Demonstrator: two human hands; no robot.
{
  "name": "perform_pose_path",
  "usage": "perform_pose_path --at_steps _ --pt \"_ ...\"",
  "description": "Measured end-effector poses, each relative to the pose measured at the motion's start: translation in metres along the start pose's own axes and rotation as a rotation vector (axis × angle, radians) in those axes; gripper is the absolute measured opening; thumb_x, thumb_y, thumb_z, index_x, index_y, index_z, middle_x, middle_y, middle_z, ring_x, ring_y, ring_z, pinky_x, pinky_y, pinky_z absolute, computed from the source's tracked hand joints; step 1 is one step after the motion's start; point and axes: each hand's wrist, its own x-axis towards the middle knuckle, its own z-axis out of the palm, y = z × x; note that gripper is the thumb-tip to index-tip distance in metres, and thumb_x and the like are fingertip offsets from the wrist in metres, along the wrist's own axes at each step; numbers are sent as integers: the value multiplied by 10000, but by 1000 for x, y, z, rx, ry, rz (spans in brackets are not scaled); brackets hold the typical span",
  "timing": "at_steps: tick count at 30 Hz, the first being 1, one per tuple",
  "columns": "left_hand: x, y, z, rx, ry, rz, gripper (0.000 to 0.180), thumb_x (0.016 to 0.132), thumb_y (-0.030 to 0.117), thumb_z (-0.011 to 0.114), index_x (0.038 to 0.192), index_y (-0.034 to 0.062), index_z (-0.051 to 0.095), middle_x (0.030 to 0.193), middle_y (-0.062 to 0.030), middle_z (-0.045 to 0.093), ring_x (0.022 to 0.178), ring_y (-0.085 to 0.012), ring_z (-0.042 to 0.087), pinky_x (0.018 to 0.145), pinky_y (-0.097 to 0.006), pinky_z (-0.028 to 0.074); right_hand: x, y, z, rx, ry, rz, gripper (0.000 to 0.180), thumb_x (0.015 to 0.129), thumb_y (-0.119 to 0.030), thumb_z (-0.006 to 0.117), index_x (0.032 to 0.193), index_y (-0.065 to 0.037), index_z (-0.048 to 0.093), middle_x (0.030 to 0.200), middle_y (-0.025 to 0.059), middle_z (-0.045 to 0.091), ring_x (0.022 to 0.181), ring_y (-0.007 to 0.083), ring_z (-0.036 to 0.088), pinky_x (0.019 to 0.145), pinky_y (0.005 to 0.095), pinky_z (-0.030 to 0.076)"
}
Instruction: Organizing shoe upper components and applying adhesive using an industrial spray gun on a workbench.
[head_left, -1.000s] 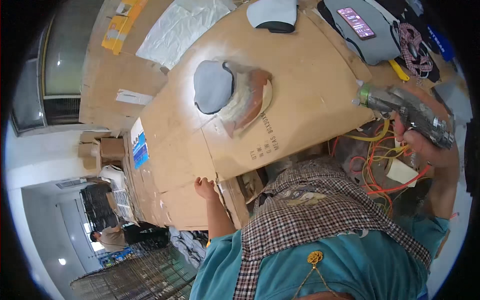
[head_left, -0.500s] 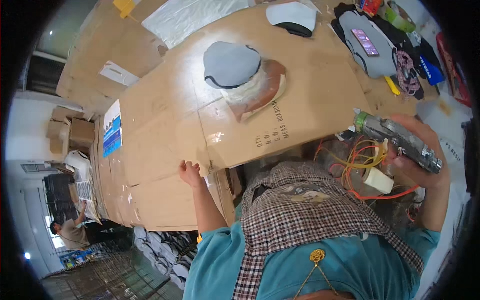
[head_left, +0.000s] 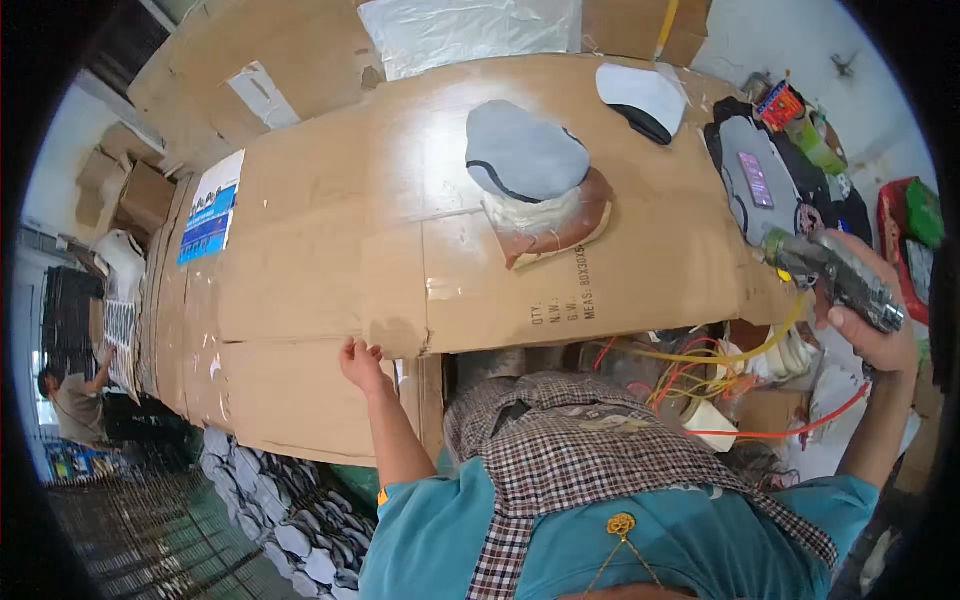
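Note:
My right hand [head_left: 876,345] is closed around a metal spray gun [head_left: 840,275] with a green part at its front end, held at the right of the table. My left hand [head_left: 364,368] is raised by the table's front edge, its fingers loosely curled and holding nothing. On the cardboard-covered table [head_left: 300,220] lies a rounded grey fabric piece [head_left: 525,150] with black trim. It overlaps a brown curved piece [head_left: 560,235], whose surface is smeared whitish along the overlap. A pale haze marks the cardboard around the fabric.
A white-and-black piece [head_left: 640,95] lies at the back. To the right, a phone [head_left: 756,180] rests on grey fabric. A red hose [head_left: 800,433] and other tangled lines hang below the spray gun. Grey pieces [head_left: 290,520] are piled at lower left; another person [head_left: 80,405] works beyond.
The view has turned, so the table things appear farther right and lower. My right hand has moved with the spray gun toward the phone's end of the table. My left hand stays near the edge.

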Motion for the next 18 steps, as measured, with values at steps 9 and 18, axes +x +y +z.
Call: perform_pose_path --at_steps 9,18 --pt "-19 17 16 -2 88 -17 259 773 67 501 1024 21 461 875 -67 502 611 -145 503 527 -233 423 26 38 -26 -65 -222 -188 600 651 -137 615 1180 35 389 773 72 537 633 118 524 580 237 421" --pt "-43 31 109 -13 -58 -35 269 736 73 548 999 30 510 844 -44 533 690 -137 505 574 -231 389 27 86 -55 211 -64 -33 683 616 -207 666 1182 46 381 869 118 552 583 136 523 516 252 420"
